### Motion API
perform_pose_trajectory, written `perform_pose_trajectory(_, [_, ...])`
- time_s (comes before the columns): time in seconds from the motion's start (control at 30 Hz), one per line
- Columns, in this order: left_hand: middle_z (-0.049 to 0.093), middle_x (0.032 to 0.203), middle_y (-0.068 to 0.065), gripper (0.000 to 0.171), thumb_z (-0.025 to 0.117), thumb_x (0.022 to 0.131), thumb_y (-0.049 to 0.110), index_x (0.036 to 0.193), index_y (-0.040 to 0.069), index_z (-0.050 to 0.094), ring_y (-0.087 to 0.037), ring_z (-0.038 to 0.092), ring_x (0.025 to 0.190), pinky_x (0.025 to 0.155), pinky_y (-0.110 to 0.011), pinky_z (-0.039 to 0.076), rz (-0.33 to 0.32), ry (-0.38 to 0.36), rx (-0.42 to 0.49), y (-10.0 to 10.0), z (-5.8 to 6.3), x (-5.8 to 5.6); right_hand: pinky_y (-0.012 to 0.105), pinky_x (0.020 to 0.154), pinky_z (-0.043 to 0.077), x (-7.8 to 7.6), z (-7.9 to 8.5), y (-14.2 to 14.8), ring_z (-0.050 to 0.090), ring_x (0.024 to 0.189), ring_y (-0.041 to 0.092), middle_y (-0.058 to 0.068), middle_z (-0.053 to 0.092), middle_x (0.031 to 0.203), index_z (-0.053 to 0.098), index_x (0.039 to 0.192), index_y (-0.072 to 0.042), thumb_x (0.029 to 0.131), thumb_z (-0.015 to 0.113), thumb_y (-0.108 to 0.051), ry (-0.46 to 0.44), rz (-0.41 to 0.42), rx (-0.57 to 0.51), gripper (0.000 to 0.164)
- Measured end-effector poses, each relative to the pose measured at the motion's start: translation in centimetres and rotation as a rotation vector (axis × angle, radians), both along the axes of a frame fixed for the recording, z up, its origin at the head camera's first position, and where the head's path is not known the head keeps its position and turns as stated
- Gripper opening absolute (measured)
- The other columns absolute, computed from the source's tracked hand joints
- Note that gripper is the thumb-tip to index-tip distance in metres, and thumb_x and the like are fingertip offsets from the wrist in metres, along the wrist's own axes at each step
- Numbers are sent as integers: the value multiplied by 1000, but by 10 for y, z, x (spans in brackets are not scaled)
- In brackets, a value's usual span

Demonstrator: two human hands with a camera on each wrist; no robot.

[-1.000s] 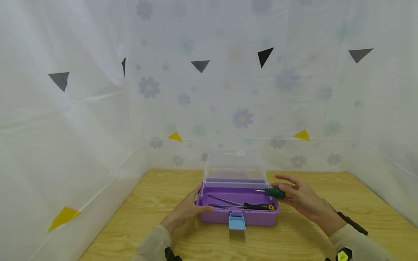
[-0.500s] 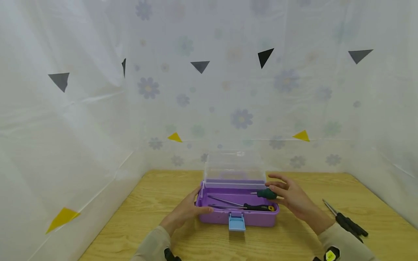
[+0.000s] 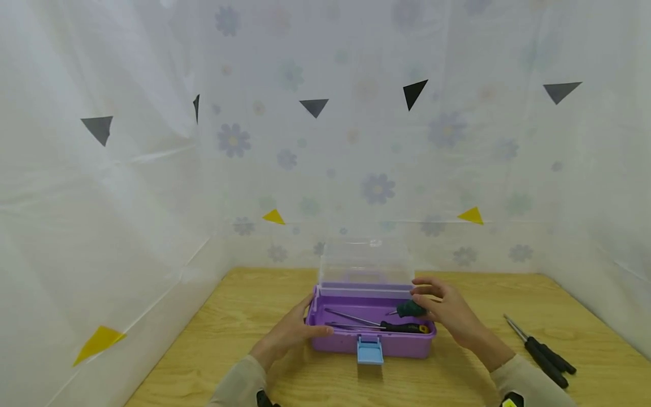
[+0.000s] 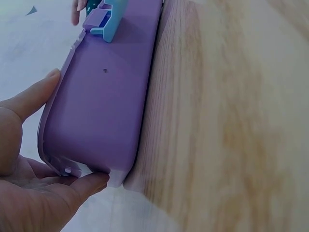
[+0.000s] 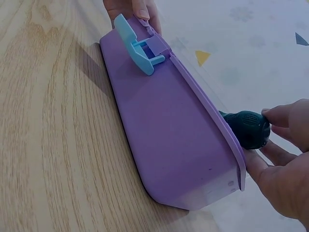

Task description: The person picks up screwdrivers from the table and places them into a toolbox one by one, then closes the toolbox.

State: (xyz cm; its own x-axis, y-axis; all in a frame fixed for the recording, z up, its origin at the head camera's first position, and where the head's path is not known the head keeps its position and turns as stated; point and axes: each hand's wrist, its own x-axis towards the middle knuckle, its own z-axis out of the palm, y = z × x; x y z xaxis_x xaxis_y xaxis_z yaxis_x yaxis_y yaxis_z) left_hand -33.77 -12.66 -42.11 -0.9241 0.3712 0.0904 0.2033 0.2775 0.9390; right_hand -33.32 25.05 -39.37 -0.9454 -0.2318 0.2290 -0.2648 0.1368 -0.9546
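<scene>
A purple toolbox (image 3: 351, 343) stands on the table with its clear lid (image 3: 367, 257) raised at the back. My left hand (image 3: 289, 332) grips the box's left end, thumb on the front rim and fingers around the side. With my right hand (image 3: 452, 311) I pinch a short green-handled screwdriver (image 3: 411, 308) over the right part of the box, its tip pointing left and down. The right wrist view shows thumb and fingertips at the end of the green handle (image 5: 248, 129). Inside the box lie a black-and-yellow-handled screwdriver (image 3: 404, 327) and other metal shafts.
Two black-handled screwdrivers (image 3: 546, 359) lie on the wooden table (image 3: 203, 362) to the right of my right arm. A light blue latch (image 3: 370, 351) hangs open at the box's front. White sheeting (image 3: 325, 158) with flowers encloses the table at the back and sides.
My right hand has moved left and slightly down, bringing the green screwdriver from the right rim to inside the box's outline. The left hand keeps its hold on the box.
</scene>
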Motion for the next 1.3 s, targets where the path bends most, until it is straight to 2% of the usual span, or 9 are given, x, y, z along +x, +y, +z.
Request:
perform_pose_trajectory(0.23, [20, 167, -25, 110, 87, 87, 30, 166, 7, 14, -49, 17, 150, 117, -69, 17, 5, -11, -9, 0, 0, 1, 45, 82, 61, 1, -1, -3, 55, 126, 47, 33, 49, 140, 49, 144, 1, 105, 64, -19, 44, -28, 63, 47])
perform_pose_trajectory(0.47, [21, 167, -24, 109, 86, 87, 28, 167, 8, 15, -49, 17, 151, 118, -69, 15, 6, -13, -12, 1, 1, 0, 42, 84, 60, 2, -1, -5, 52, 129, 49, 29, 53, 138, 54, 141, 2, 105, 64, -18, 79, -53, 126, 42])
perform_pose_trajectory(0.63, [21, 167, -24, 109, 86, 87, 29, 166, 7, 15, -48, 18, 151, 118, -68, 15, 5, -1, -16, 1, 1, -1, 34, 92, 57, 3, -1, -7, 51, 130, 51, 30, 52, 140, 55, 139, 3, 104, 65, -12, 110, -17, 149, 40])
perform_pose_trajectory(0.77, [21, 166, -26, 110, 86, 86, 30, 166, 4, 15, -49, 18, 150, 118, -68, 16, -3, 9, -18, 0, 1, -1, 32, 93, 57, 3, -3, -8, 51, 131, 51, 31, 50, 143, 55, 138, 4, 103, 62, -3, 140, 21, 154, 36])
perform_pose_trajectory(0.93, [21, 167, -25, 110, 87, 86, 29, 166, 5, 15, -49, 18, 150, 118, -68, 16, -8, -5, -7, 0, 2, 0, 33, 94, 56, 4, -4, -9, 51, 133, 49, 29, 50, 145, 56, 137, 4, 103, 58, 3, 171, 21, 189, 34])
perform_pose_trajectory(1.2, [23, 166, -26, 109, 87, 86, 27, 166, 5, 16, -50, 20, 150, 117, -68, 18, -2, 14, -15, 0, 3, 2, 31, 95, 55, 7, 2, -8, 54, 130, 45, 27, 56, 141, 61, 134, -1, 105, 58, 0, 214, -34, 218, 29])
perform_pose_trajectory(1.3, [24, 165, -27, 110, 87, 85, 27, 165, 4, 16, -50, 21, 149, 117, -68, 18, 9, 21, -19, 0, 3, 2, 32, 96, 55, 8, 5, -6, 56, 129, 44, 25, 58, 138, 61, 133, -1, 106, 58, -5, 217, -23, 200, 27])
